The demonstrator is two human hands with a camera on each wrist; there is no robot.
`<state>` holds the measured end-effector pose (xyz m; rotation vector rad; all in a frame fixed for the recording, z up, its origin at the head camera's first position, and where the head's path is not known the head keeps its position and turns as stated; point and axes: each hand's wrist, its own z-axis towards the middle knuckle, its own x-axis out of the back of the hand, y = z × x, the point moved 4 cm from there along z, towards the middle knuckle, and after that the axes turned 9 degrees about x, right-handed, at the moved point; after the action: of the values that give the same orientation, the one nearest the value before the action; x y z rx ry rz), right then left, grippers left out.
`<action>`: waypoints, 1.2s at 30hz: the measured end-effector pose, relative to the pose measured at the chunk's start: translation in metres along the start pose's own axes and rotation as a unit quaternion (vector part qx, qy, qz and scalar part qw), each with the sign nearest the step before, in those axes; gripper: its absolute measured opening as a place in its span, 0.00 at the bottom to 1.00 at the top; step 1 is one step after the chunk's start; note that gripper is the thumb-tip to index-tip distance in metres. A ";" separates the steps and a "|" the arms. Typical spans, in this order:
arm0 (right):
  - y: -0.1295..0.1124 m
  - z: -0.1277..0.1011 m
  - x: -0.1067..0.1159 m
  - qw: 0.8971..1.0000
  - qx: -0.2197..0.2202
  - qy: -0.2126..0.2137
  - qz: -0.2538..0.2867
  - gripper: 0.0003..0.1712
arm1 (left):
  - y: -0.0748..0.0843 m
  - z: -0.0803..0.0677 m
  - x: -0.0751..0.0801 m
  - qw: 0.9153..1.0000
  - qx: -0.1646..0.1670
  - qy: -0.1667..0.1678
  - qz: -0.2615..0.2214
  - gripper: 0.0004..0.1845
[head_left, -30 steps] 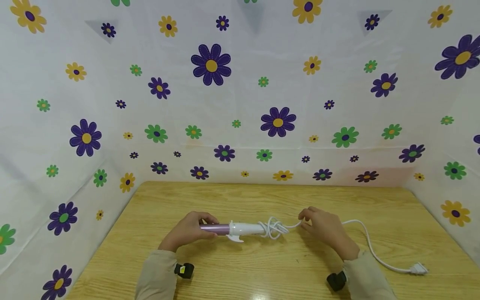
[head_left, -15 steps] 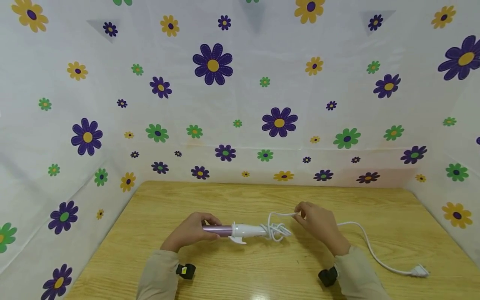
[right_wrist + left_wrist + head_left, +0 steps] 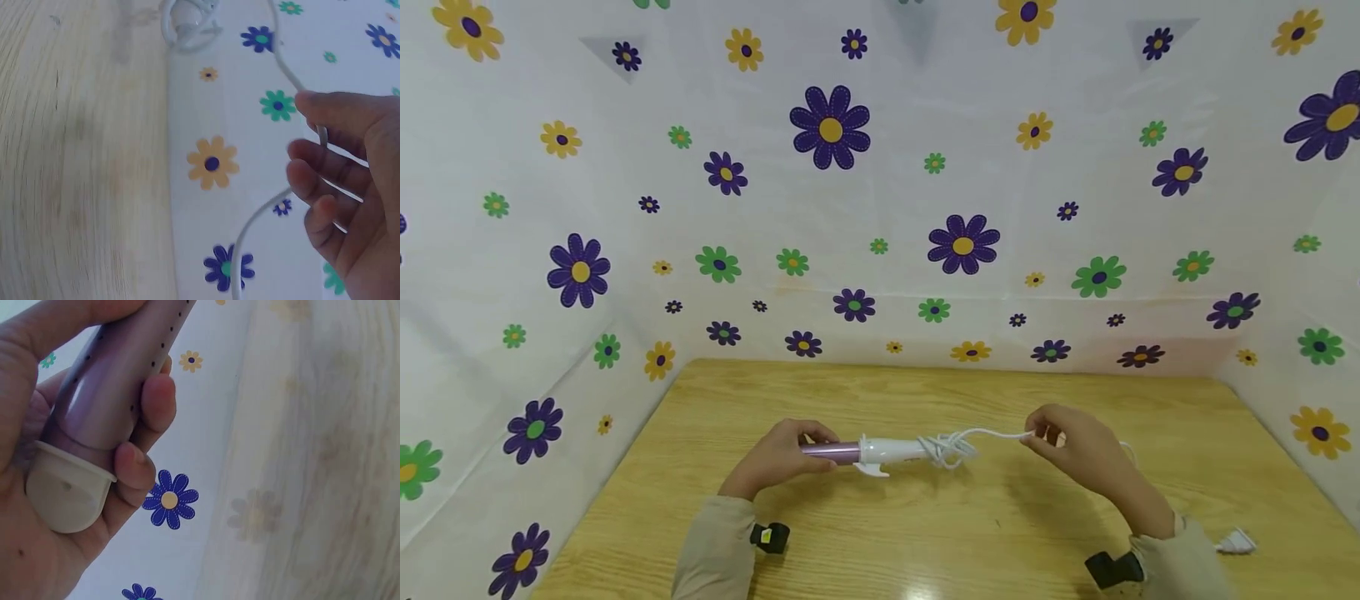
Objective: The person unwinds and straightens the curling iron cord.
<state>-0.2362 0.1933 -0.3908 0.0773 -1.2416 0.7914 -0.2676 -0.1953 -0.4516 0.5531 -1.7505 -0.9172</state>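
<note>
A curling iron (image 3: pixel 880 452) with a purple barrel (image 3: pixel 112 381) and white handle is held level just above the wooden table (image 3: pixel 925 533). My left hand (image 3: pixel 778 457) grips the barrel near its white tip cap (image 3: pixel 62 494). White cord (image 3: pixel 992 435) is coiled around the handle's end in several loops (image 3: pixel 187 25). My right hand (image 3: pixel 1078 450) pinches the cord (image 3: pixel 294 78) a little to the right of the coils, pulling a strand taut. The cord trails on to a white plug (image 3: pixel 1234 543) at the table's right front.
White flower-printed cloth walls (image 3: pixel 880 208) close in the table on the left, back and right. Black wrist cameras (image 3: pixel 769 537) sit on both beige sleeves. Bare wood lies in front of and behind the hands.
My right hand has moved right and slightly outward, drawing a loop of cord off the coil and pulling it taut. The left hand and the iron have stayed in place.
</note>
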 end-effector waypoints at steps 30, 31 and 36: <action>0.051 -0.028 -0.039 0.982 -0.085 -0.127 0.112 0.07 | 0.000 -0.001 0.010 1.000 0.007 0.027 0.001 0.17; 0.049 -0.027 -0.037 0.981 -0.087 -0.124 0.119 0.08 | -0.001 -0.001 0.010 1.000 0.009 0.026 0.001 0.17; 0.029 -0.013 -0.032 0.975 -0.098 -0.113 0.162 0.13 | -0.002 -0.003 0.009 1.000 0.009 0.023 0.003 0.16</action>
<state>-0.2457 0.2047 -0.4338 -0.2063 -1.5665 0.9560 -0.2687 -0.2040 -0.4472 0.5751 -1.7194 -0.8791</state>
